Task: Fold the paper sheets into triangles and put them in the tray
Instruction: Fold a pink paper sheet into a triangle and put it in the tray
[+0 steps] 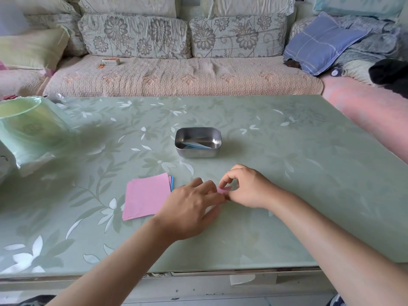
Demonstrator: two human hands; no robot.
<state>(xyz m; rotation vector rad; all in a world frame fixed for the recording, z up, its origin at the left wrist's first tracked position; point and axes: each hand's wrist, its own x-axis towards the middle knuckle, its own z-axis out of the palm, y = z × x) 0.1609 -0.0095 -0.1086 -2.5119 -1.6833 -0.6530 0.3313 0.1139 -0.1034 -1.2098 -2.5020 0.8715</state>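
one head-worn wide-angle view, looking forward and down over a green table (309, 151) from its near edge, which crosses the lower frame. forearms (123, 268) enter from the bottom corners; left hand (189, 210) and right hand (249, 188) meet at a pink paper (224, 189) just below centre, close to the lens. a sofa (181, 78) spans the upper frame, far and bowed

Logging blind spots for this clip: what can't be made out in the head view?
- Pink sheet: mostly covered by the left hand and right hand; fold shape unclear, as is the left grip.
- Tray: its near wall hides the contents; only pale blue paper shows.
- Paper stack: its top layer hides the count beneath.
- Box on the sofa: too small to read.
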